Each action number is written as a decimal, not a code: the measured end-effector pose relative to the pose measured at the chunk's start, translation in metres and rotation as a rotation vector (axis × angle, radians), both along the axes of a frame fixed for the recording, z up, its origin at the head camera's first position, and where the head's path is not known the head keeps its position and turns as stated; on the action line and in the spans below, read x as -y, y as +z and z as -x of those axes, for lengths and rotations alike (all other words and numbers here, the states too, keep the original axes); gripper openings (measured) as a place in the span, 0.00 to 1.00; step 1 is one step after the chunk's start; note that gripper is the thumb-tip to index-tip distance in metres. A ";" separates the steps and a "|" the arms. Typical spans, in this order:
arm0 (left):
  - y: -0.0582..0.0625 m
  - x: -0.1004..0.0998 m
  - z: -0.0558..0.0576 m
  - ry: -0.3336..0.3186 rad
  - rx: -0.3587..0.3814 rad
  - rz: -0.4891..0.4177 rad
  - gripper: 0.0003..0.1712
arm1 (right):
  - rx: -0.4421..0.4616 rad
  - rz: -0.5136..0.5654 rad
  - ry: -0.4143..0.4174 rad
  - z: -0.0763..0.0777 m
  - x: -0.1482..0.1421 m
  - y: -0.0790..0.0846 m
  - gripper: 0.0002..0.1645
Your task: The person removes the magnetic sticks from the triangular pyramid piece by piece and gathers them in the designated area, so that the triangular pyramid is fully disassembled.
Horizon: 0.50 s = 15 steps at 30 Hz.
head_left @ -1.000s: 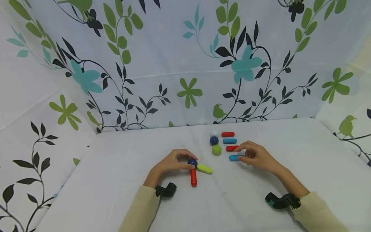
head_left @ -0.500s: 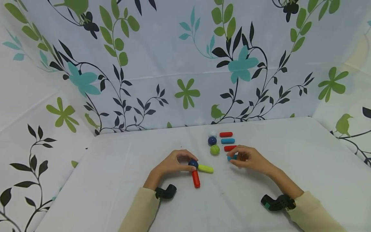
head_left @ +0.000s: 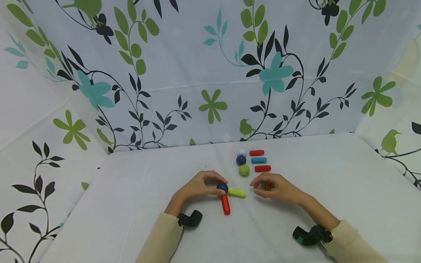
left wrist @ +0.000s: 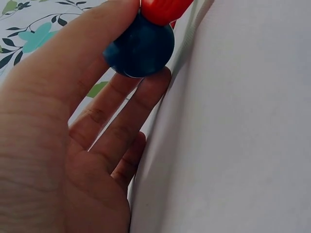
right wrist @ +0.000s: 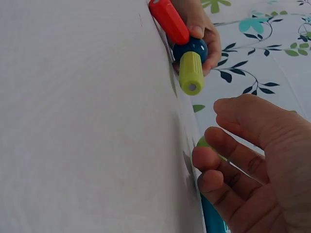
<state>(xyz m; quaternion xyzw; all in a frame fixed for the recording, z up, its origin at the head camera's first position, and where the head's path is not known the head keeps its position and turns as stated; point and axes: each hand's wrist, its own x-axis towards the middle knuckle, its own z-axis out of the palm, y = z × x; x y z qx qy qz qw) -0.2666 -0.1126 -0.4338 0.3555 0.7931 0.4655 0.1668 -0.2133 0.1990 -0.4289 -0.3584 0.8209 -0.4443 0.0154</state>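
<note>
My left hand (head_left: 200, 184) pinches a dark blue ball (left wrist: 143, 46) between thumb and fingers. Joined to that ball are a red stick (head_left: 225, 204), pointing toward me, and a yellow-green stick (head_left: 236, 192), pointing right. Just right of the yellow-green stick hovers my right hand (head_left: 274, 187), its fingers loosely bent. In the right wrist view nothing shows between thumb and index finger. A blue stick (right wrist: 212, 216) appears behind the lower fingers there, mostly hidden; it seems to lie on the table.
Behind the hands lie a white ball (head_left: 241, 152), another dark blue ball (head_left: 241, 160) and a green ball (head_left: 244, 170). Beside them are red sticks (head_left: 262, 168) and a blue stick (head_left: 258, 160). A leaf-patterned cloth (head_left: 184, 73) hangs behind the white table (head_left: 131, 204).
My right hand has drawn left and nearer to me, toward the joined piece, covering where the nearest blue stick lay. The left hand has shifted slightly right; the red stick has swung rightward.
</note>
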 end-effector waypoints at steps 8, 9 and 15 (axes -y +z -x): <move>-0.001 -0.005 -0.002 -0.008 0.011 -0.016 0.18 | 0.011 -0.002 0.016 -0.004 0.013 -0.003 0.15; -0.001 -0.005 -0.002 -0.006 0.012 -0.015 0.18 | 0.011 0.002 0.012 -0.005 0.014 -0.004 0.15; -0.001 -0.006 -0.003 0.009 0.020 -0.004 0.18 | -0.005 0.005 -0.017 -0.009 0.022 -0.008 0.16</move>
